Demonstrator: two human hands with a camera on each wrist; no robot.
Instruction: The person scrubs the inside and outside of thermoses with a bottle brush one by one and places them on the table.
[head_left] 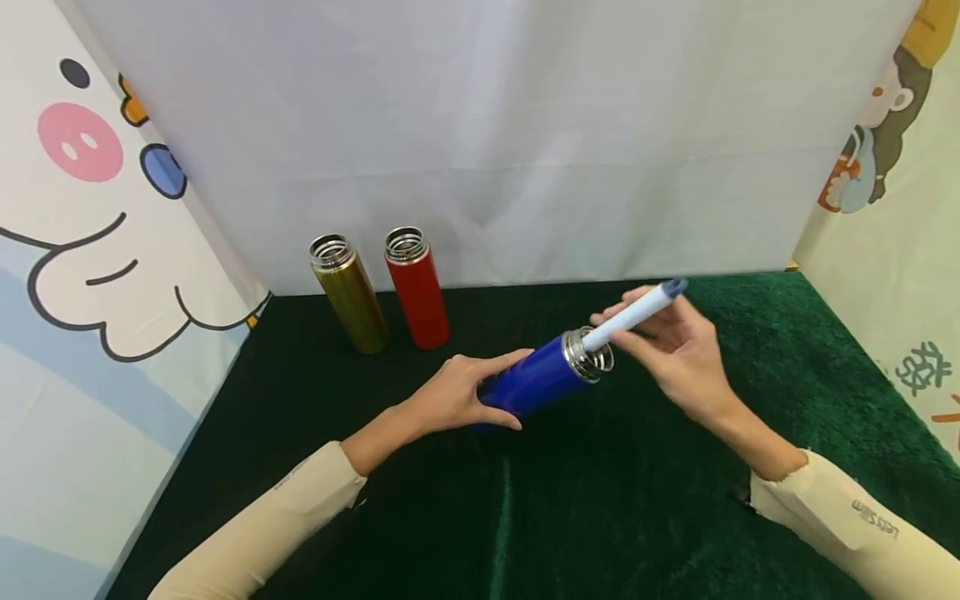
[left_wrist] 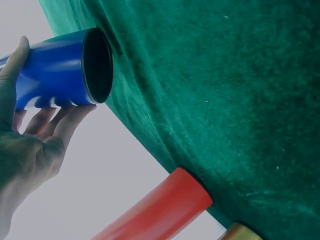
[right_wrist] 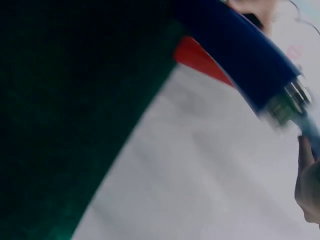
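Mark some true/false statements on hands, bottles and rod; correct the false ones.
1. The left hand grips the blue bottle. True.
2. The blue bottle is upright. False: it is tilted, mouth toward the right hand.
3. The right hand pinches the pale rod. True.
4. The red bottle and the gold bottle are both uncapped. True.
5. In the head view, the gold bottle stands right of the red bottle. False: it stands left of it.
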